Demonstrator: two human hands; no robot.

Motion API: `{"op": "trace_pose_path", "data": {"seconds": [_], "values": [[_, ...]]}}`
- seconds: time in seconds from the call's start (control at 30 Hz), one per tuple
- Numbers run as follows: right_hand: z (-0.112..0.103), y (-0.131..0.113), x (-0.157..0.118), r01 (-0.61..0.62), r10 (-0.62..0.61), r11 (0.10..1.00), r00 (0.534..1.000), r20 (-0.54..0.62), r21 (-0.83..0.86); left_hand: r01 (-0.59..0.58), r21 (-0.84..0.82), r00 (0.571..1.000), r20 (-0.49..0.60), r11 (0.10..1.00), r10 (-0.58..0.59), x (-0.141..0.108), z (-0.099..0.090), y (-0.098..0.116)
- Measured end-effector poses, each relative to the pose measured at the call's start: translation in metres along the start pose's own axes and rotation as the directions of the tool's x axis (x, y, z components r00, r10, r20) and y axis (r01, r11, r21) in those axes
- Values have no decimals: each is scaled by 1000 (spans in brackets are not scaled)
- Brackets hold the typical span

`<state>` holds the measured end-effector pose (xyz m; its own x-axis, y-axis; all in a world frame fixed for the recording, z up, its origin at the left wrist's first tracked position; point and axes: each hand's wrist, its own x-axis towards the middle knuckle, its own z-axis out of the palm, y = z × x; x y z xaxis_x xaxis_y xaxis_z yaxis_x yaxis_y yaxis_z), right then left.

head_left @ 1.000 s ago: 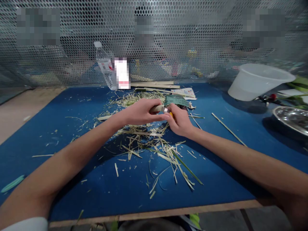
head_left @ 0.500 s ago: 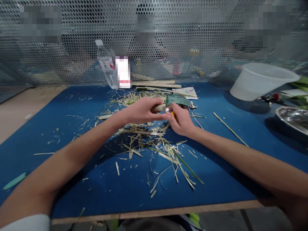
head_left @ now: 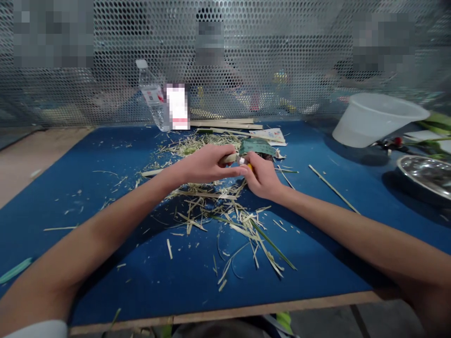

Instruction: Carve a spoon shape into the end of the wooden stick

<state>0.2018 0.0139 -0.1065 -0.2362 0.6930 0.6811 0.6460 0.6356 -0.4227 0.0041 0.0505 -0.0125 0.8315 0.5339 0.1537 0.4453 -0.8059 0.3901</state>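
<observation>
My left hand point(head_left: 204, 164) is closed around a pale bamboo piece point(head_left: 229, 159) over the middle of the blue mat. Beside it, my right hand point(head_left: 264, 179) grips a yellow-handled knife point(head_left: 250, 167), whose metal end meets the tip of the bamboo. The left thumb reaches across to the right hand near the knife. Most of the handle is hidden by the right fingers. Below and behind both hands lie thin bamboo shavings point(head_left: 197, 143) and loose slivers point(head_left: 252, 227). A dark green wrapper point(head_left: 259, 147) lies just behind my right hand.
A perforated metal screen point(head_left: 246, 47) closes off the back. Before it stand a water bottle point(head_left: 151, 96) and a lit phone point(head_left: 177, 105); bamboo strips point(head_left: 229, 125) lie nearby. At right are a white plastic tub point(head_left: 373, 122) and a metal bowl point(head_left: 428, 176). The blue mat point(head_left: 327, 253) ends at a wooden edge.
The view has shifted slightly, so the scene sits a little further left. Both hands keep nearly the same pose, with the knife still against the bamboo piece.
</observation>
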Motion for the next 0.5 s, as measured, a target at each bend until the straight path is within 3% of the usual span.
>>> {"op": "trace_pose_path", "data": {"seconds": [0.5], "values": [[0, -1, 2, -5, 5, 1000, 1000, -23, 0, 7, 23, 1000, -15, 1000, -7, 1, 2, 1]]}}
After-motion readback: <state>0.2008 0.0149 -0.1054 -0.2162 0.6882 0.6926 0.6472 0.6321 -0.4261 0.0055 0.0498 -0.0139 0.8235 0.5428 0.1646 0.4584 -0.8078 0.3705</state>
